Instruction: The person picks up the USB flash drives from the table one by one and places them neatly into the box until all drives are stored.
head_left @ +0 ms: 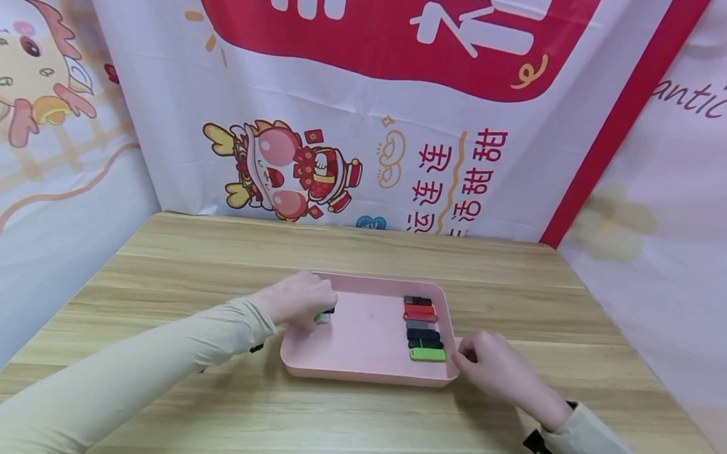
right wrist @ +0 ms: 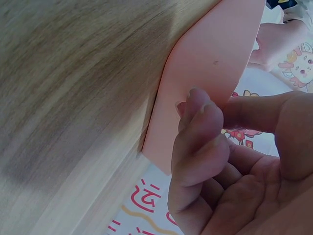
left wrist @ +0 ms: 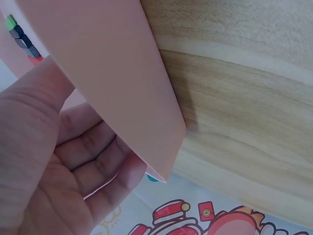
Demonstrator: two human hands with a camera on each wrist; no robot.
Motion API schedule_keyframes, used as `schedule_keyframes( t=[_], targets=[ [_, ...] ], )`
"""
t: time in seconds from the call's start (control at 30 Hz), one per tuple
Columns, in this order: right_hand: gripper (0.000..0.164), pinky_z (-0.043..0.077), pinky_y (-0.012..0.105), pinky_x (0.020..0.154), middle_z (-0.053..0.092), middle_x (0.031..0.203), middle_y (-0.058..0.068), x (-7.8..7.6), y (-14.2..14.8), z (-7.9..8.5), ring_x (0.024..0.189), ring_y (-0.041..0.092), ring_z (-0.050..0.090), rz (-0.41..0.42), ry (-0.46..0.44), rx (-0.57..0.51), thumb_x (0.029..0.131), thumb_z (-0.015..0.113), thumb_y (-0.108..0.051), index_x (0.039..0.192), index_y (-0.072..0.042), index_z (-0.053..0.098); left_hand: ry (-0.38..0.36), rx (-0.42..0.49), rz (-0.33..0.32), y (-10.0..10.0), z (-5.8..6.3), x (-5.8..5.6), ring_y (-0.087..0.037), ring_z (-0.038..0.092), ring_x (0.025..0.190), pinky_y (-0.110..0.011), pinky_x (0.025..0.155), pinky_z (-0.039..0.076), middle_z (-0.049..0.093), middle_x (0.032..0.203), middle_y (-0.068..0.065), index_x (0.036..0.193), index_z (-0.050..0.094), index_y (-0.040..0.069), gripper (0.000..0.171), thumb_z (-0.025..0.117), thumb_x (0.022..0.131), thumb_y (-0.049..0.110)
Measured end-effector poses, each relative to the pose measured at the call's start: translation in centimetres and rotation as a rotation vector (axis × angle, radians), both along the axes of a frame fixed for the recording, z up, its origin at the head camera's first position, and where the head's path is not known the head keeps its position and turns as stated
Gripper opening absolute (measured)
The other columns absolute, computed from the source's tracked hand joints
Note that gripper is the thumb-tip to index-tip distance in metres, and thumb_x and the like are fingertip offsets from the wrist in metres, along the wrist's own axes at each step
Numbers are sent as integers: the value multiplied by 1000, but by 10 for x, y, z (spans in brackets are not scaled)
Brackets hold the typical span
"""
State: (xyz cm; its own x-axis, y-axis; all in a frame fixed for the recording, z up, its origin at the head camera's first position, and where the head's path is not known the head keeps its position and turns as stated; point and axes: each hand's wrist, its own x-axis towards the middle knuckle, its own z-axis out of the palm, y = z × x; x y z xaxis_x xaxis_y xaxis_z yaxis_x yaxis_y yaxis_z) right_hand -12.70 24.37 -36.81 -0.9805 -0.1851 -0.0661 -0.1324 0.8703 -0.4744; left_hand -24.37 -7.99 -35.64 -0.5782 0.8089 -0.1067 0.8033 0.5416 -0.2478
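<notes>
A shallow pink tray (head_left: 364,376) stands on the wooden table. My left hand (head_left: 303,299) reaches over its left wall, fingers bent down inside. In the left wrist view the wall hides the fingertips, so I cannot tell what they hold. Right by those fingers, a small green piece (head_left: 322,318) and a dark blue one show. Along the tray's right side lies a row of several USB sticks, among them a red one (head_left: 421,312) and a bright green one (head_left: 427,354). My right hand (head_left: 492,363), fingers loosely curled, is at the outer right wall near the front corner.
The wooden table (head_left: 353,425) extends around the tray on all sides. A printed white and red cloth (head_left: 370,104) hangs behind its back edge. More printed cloth (head_left: 663,270) hangs along the right side.
</notes>
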Motion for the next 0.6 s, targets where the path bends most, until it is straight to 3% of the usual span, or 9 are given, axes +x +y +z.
schedule_keyframes(
  t=[0.23,0.43,0.6],
  targets=[
    [16,38,26,47,54,58,-3,1,-1,0,52,12,49,0,5,-8,92,66,-12,76,-12,70,52,17,-31,-1,-2,0,-14,48,55,-31,52,43,55,65,3,68,60,17,21,81,68,12],
    [16,38,26,47,54,58,-3,1,0,0,52,12,49,1,3,-10,92,66,-12,77,-12,70,53,-10,9,1,0,0,-13,49,58,-28,55,45,60,70,2,79,69,15,16,81,70,11],
    [17,38,26,47,54,58,-3,2,-1,1,52,12,49,-2,3,-9,92,66,-12,76,-12,70,43,-16,34,1,1,-1,-12,49,58,-27,55,45,62,72,2,79,70,15,16,83,70,11]
  ],
)
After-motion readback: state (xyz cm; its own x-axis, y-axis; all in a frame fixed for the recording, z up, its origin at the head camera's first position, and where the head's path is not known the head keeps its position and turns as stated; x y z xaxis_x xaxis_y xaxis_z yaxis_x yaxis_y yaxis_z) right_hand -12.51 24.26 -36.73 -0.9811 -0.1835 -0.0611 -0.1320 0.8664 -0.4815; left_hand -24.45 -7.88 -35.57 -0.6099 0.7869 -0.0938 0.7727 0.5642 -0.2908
